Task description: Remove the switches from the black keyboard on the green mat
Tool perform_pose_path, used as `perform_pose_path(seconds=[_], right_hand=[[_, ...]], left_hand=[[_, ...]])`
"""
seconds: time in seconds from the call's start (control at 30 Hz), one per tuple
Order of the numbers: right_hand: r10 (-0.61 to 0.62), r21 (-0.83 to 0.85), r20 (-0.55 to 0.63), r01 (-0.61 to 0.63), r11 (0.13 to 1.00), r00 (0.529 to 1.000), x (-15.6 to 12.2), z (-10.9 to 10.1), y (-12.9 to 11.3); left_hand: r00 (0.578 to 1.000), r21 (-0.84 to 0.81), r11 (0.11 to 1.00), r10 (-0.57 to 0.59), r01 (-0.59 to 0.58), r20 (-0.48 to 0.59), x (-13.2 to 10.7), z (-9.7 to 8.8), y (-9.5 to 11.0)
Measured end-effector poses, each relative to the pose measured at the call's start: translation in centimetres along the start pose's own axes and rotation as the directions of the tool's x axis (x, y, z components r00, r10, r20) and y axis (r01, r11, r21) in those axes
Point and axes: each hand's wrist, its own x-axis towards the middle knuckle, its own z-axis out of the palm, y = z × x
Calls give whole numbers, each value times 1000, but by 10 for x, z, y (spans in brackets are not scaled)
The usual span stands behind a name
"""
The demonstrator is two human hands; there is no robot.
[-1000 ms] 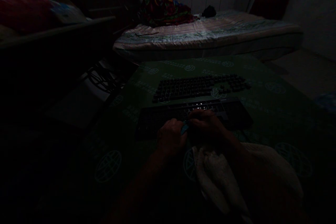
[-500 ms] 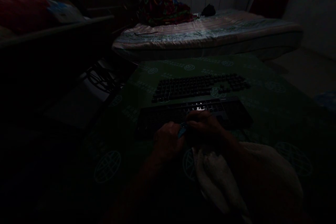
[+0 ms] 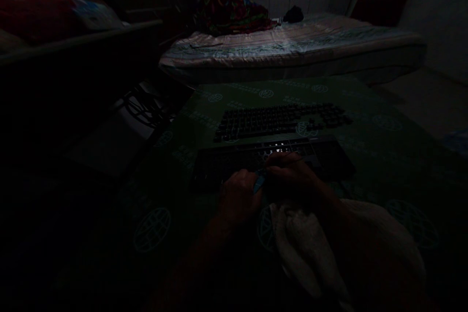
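Note:
In the dim head view, a black keyboard base (image 3: 332, 156) lies on the green printed table cover. My left hand (image 3: 239, 195) is closed at its near edge, around a small teal-blue item (image 3: 259, 182) whose kind I cannot make out. Against that item, my right hand (image 3: 287, 168) is also closed, with its fingers bent together; what they pinch is hidden. Beyond the base, loose black keycaps (image 3: 256, 121) are laid out in keyboard order. A pale crumpled cloth (image 3: 303, 243) lies under my right forearm.
The green table cover (image 3: 175, 122) reaches toward a bed (image 3: 292, 51) with a dark red patterned blanket (image 3: 234, 12) on it. At left stands a dark shelf (image 3: 135, 31) bearing a red bundle (image 3: 32, 9). Dark cables (image 3: 142, 107) hang beside the table.
The whole view has shifted slightly, so everything sits a little further right. Both hands stay together at the keyboard base; the teal-blue item has tilted slightly more upright between them.

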Motion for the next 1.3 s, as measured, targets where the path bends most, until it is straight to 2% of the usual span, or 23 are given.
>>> perform_pose_path(seconds=[0.17, 0.47, 0.63, 0.77, 0.93, 1.3], right_hand=[[-14, 28, 60, 13, 1000, 998, 1, 6, -6], [28, 42, 61, -30, 999, 998, 0, 0, -1], [28, 58, 104, -34, 998, 994, -1, 1, -4], [47, 22, 70, -49, 999, 996, -1, 2, -6], [34, 23, 103, -37, 999, 994, -1, 1, -3], [-59, -7, -19, 59, 998, 998, 3, 6, 3]], left_hand=[[1000, -16, 1000, -5, 5, -2, -7, 0, -9], [1000, -37, 999, -10, 10, -3, -8, -1, 0], [1000, -35, 999, -4, 5, 10, -10, 0, -2], [1000, -51, 999, -14, 14, -5, -9, -1, -4], [1000, -65, 998, 4, -3, 6, -11, 1, -6], [999, -58, 998, -31, 30, -23, -6, -1, -3]])
